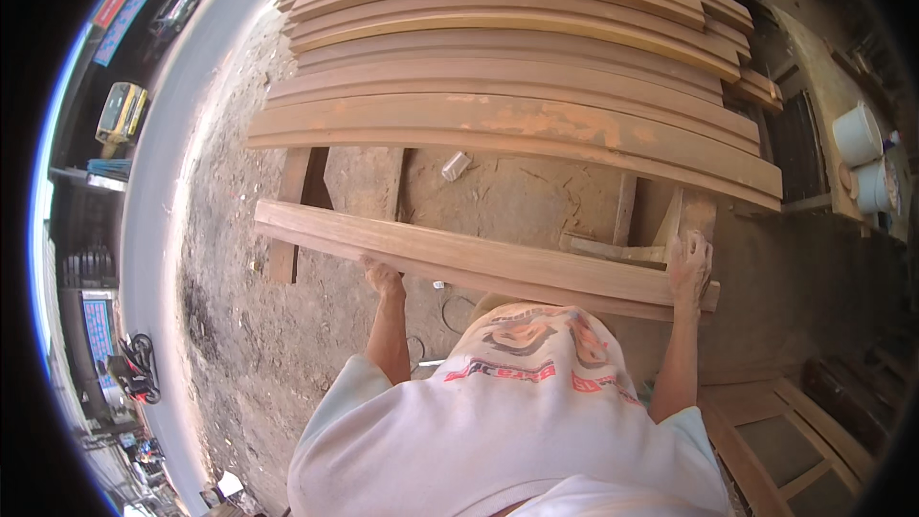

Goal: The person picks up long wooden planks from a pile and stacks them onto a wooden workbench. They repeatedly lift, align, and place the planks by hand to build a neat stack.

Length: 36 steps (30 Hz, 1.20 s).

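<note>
A long planed wooden plank (pixel 459 250) with a stepped, grooved edge lies crosswise before my body, over two wooden supports. My left hand (pixel 383 275) grips its near edge, left of the middle, with the fingertips hidden beneath the wood. Near the right end, my right hand (pixel 691 266) is bent over the plank, fingers pointing to the far side. Beyond it, a wider board (pixel 517 126) with orange filler-like patches lies at the front of several similar profiled planks (pixel 502 50), placed side by side.
Wooden bearers (pixel 291 187) (pixel 695 212) reach towards me under the planks. A clear plastic cup (pixel 455 166) lies on the dirt ground. White buckets (pixel 858 135) stand on a ledge at right. A panelled wooden frame (pixel 779 438) is at lower right. A road (pixel 161 230) with a motorcycle (pixel 135 370) runs along the left.
</note>
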Each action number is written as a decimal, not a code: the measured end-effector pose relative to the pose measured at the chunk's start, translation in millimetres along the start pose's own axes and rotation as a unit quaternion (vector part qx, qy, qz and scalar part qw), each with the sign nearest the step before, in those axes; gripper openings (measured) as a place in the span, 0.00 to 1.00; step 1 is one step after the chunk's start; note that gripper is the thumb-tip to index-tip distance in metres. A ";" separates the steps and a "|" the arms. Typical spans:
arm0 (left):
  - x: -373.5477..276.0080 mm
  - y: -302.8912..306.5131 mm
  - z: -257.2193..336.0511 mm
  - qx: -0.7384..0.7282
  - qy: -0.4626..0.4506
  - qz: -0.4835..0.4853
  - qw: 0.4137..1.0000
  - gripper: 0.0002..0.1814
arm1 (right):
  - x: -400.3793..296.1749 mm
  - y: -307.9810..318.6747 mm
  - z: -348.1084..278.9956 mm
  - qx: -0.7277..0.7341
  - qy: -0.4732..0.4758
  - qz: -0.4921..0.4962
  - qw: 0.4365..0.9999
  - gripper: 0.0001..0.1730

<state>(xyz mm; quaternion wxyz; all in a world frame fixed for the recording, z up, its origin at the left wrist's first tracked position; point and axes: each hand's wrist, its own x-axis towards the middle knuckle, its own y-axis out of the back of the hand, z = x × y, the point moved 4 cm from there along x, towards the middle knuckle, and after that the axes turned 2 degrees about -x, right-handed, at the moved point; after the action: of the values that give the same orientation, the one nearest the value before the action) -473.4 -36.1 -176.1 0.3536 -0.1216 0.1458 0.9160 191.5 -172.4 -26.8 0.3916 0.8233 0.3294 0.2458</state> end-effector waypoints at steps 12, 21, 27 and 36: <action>-3.4 -6.7 26.1 0.085 0.085 0.024 0.992 0.45 | -35.7 -61.2 -54.6 -0.161 0.119 -0.317 0.927 0.43; -38.9 -18.9 39.7 -0.149 0.175 -0.067 0.971 0.43 | -19.4 -70.1 -46.2 -0.191 0.132 -0.428 0.873 0.49; -3.2 -33.6 20.0 -0.257 0.098 -0.158 0.948 0.45 | -17.9 -59.1 -53.8 -0.172 0.114 -0.374 0.904 0.46; -88.6 -107.5 135.1 -0.265 0.120 -0.084 0.953 0.38 | 55.5 7.4 -85.3 -0.183 0.074 -0.262 0.945 0.41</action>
<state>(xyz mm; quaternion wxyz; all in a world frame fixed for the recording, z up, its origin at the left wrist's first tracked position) -352.3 33.4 -41.3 0.3645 -0.3319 -0.0711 0.8671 174.4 -94.0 36.1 0.5604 0.6015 0.5112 0.2505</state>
